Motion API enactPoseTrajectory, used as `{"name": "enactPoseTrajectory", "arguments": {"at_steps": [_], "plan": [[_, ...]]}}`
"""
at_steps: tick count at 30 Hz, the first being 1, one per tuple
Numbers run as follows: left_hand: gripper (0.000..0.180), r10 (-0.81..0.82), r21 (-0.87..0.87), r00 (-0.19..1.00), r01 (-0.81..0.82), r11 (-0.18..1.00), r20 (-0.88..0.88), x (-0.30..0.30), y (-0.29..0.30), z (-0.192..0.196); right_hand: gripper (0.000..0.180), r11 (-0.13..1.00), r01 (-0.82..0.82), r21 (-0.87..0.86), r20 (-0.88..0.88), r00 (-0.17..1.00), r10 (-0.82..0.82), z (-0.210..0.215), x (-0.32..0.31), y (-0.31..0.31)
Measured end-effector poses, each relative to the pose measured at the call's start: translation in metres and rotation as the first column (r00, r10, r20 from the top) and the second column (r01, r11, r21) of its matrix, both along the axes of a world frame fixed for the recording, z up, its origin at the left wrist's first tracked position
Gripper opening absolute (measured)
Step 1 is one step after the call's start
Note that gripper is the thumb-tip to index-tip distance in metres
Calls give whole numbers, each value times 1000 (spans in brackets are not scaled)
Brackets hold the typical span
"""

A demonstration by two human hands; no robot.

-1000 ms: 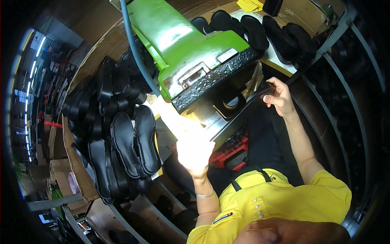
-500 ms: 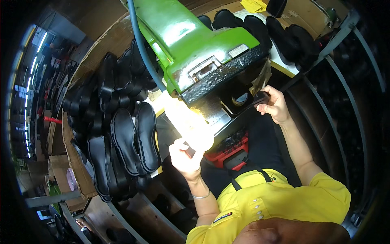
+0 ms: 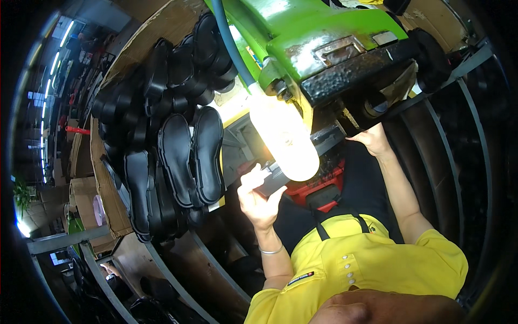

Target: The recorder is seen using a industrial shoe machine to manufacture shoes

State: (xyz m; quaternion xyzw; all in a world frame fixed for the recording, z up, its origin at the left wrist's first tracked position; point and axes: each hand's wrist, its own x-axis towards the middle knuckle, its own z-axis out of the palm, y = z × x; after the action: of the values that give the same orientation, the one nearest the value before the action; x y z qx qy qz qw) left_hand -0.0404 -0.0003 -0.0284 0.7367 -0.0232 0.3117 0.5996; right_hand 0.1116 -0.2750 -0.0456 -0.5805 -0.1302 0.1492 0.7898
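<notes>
With the left hand pinching a dark part and the right hand, grip unclear, under the green machine, fingers should be kept clear.

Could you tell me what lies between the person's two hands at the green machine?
In the head view, the lit lamp bulb hangs between the left hand and the right hand, with a red part below it.

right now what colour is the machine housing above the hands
Bright green, clearest in the head view: the machine housing sits above the left hand and right hand.

left hand raised, curled grip, right hand outstretched
</notes>
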Motion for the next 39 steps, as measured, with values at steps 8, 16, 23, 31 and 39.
{"name": "enactPoseTrajectory", "arguments": {"at_steps": [8, 16, 23, 31, 39], "plan": [[61, -29, -52, 999, 28, 998, -17, 10, -21, -1, 38, 998, 69, 0, 51, 996, -68, -2, 8, -27], [57, 46, 200, 999, -50, 979, 24, 51, -71, 18, 41, 966, 259, 25, 136, 956, -260, 19, 35, -69], [53, 164, 200, 985, -151, 968, -50, 57, -77, 30, 43, 971, 239, 22, 135, 961, -240, 35, 40, -77], [52, 99, -97, 991, -108, 989, -88, 42, -63, 32, 41, 980, 193, 46, 66, 978, -195, 39, 30, -57], [52, 62, 42, 998, -60, 997, -33, 39, -57, 23, 39, 983, 155, 95, 79, 983, -163, 43, 24, -61]]}}
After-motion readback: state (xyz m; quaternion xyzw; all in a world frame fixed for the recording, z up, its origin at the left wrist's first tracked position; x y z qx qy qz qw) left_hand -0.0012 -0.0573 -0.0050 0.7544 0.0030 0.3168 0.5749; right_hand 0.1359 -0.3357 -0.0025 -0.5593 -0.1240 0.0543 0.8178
